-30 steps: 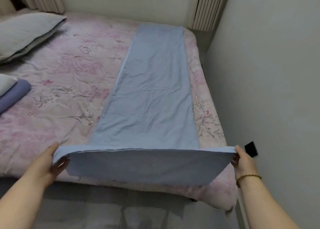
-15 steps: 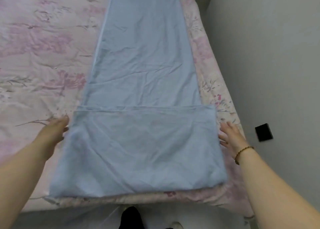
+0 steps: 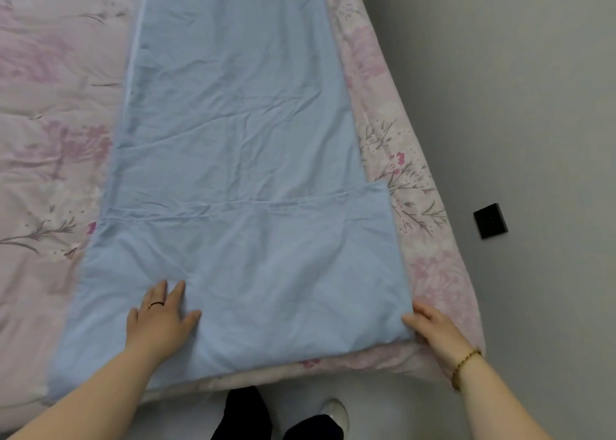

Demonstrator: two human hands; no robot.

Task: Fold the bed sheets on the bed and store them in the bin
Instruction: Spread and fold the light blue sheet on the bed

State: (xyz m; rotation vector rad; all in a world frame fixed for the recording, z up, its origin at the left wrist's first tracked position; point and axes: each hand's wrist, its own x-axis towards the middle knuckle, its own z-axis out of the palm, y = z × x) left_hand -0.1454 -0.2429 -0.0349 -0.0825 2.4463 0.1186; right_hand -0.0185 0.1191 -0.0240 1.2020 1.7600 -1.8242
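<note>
Where the sheet lies: light blue cotton bed sheet (image 3: pixel 233 122), a long narrow strip on the bed, running away from the person, creased.
Near end: turned back over the strip as a flap (image 3: pixel 266 266); flap edge crosses the strip slightly slanted, right side farther away.
Bed: pink floral quilted cover (image 3: pixel 50 112) under the sheet, showing on both sides and along the near edge.
Left hand (image 3: pixel 160 319): flat on the flap, near-left part, fingers straight and slightly spread, palm down, pressing cloth, gripping nothing.
Left ring: thin dark band (image 3: pixel 156 304) on one finger.
Right hand (image 3: pixel 433 329): at the flap's near-right corner, fingers almost straight, tips touching the corner edge, released, not curled round it.
Right wrist: brown bead bracelet (image 3: pixel 465 366).
Beside bed: grey wall (image 3: pixel 533 106) on the right, small black square plate (image 3: pixel 490 220) on it.
Below: dark trouser legs (image 3: pixel 246 413), pale shoe (image 3: pixel 336 413), at the bed's near edge.
</note>
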